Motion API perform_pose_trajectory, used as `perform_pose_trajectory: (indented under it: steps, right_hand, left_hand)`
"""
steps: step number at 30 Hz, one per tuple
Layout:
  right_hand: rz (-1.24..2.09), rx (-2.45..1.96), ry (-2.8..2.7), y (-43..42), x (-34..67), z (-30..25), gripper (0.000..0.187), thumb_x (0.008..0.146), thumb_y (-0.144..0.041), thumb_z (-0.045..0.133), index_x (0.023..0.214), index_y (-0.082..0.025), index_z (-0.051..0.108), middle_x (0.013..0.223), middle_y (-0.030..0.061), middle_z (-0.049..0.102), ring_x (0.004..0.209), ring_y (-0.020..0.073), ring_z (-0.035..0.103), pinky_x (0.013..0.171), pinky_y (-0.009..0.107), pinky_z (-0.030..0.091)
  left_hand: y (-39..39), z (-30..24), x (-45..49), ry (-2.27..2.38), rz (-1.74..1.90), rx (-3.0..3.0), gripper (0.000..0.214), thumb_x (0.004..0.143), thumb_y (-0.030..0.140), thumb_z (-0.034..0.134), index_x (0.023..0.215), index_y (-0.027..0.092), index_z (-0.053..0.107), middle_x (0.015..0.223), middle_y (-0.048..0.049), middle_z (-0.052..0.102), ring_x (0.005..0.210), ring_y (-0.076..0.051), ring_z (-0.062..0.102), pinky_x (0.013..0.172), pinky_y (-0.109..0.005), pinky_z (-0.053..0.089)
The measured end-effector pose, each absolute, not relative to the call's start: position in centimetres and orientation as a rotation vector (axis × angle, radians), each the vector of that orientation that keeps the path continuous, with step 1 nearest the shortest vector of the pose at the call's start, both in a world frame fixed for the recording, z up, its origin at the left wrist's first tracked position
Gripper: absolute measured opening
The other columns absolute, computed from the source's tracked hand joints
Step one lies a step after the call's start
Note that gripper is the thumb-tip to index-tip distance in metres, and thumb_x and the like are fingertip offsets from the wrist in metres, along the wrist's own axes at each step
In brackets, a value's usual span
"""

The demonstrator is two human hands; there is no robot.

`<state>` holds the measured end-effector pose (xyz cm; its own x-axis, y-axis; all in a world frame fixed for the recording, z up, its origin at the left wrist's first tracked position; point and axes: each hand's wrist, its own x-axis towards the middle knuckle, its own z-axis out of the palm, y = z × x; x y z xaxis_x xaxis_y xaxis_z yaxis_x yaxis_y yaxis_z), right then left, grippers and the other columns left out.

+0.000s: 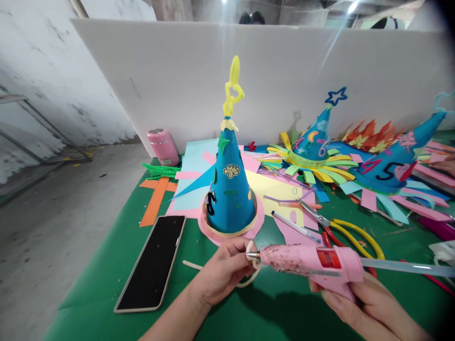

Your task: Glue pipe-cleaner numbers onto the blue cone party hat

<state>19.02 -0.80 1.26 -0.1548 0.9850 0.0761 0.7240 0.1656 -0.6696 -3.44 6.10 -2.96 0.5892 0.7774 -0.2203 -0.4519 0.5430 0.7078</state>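
Note:
My right hand (pixel 359 303) grips a pink glue gun (pixel 313 261) with a clear glue stick out its back, its metal nozzle pointing left. My left hand (pixel 222 267) pinches a thin cream paper strip (pixel 251 265), looped, held right at the nozzle tip. Just beyond my hands stands a blue paper cone hat (pixel 230 189) on a pink ring, with stickers on its side and a yellow pipe-cleaner top (pixel 232 87).
A black phone (pixel 152 263) lies at the left on the green table (pixel 106 284). Scissors (pixel 334 227) and a white pen (pixel 295 226) lie right of the hat. Two more fringed blue cone hats (pixel 314 137) (pixel 394 163), coloured paper sheets and a pink bottle (pixel 163 147) stand before a white board.

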Motion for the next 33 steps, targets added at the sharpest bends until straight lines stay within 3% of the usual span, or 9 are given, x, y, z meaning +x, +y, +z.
perform_pose_trajectory:
  steps: [7, 13, 19, 26, 33]
  right_hand:
    - [0.632, -1.625, -1.900, -0.8, 19.1, 0.5, 0.027, 0.077, -0.043, 0.049, 0.083, -0.022, 0.065, 0.069, 0.0039, 0.065, 0.055, 0.0148, 0.060, 0.052, 0.019, 0.053]
    - [0.603, -1.624, -1.886, -1.4, 18.9, 0.4, 0.025, 0.075, -0.044, 0.052, 0.081, -0.023, 0.065, 0.074, 0.0041, 0.064, 0.067, 0.0169, 0.062, 0.061, 0.020, 0.054]
    - [0.632, -1.624, -1.899, -1.5, 19.0, 0.5, 0.025, 0.075, -0.044, 0.052, 0.081, -0.023, 0.065, 0.071, 0.0036, 0.064, 0.063, 0.0160, 0.061, 0.061, 0.020, 0.054]
    - [0.620, -1.614, -1.876, -1.8, 18.9, 0.5, 0.024, 0.075, -0.042, 0.053, 0.083, -0.022, 0.065, 0.077, 0.0048, 0.064, 0.072, 0.0171, 0.062, 0.075, 0.023, 0.052]
    - [0.576, -1.569, -1.931, -1.2, 19.2, 0.4, 0.022, 0.077, -0.040, 0.051, 0.082, -0.023, 0.064, 0.073, 0.0034, 0.063, 0.066, 0.0150, 0.061, 0.063, 0.019, 0.053]
  left_hand:
    - [6.1, -3.1, -3.5, 0.552, 0.766, 0.684, 0.016, 0.066, 0.025, 0.067, 0.066, 0.010, 0.060, 0.059, -0.0009, 0.048, 0.054, -0.007, 0.038, 0.050, -0.020, 0.024]
    - [6.1, -3.1, -3.5, 0.545, 0.749, 0.657, 0.016, 0.065, 0.023, 0.068, 0.065, 0.012, 0.058, 0.061, -0.0001, 0.048, 0.054, -0.007, 0.037, 0.050, -0.020, 0.024]
    - [6.2, -3.1, -3.5, 0.536, 0.752, 0.659, 0.017, 0.064, 0.025, 0.069, 0.063, 0.011, 0.058, 0.060, 0.0001, 0.048, 0.052, -0.007, 0.038, 0.049, -0.020, 0.023]
    - [6.3, -2.9, -3.4, 0.577, 0.777, 0.657, 0.018, 0.062, 0.026, 0.070, 0.062, 0.012, 0.059, 0.061, -0.0002, 0.050, 0.056, -0.008, 0.039, 0.053, -0.022, 0.027]
    - [6.0, -3.5, -3.5, 0.566, 0.766, 0.661, 0.016, 0.064, 0.025, 0.068, 0.068, 0.012, 0.061, 0.062, -0.0004, 0.050, 0.054, -0.007, 0.037, 0.051, -0.021, 0.023]
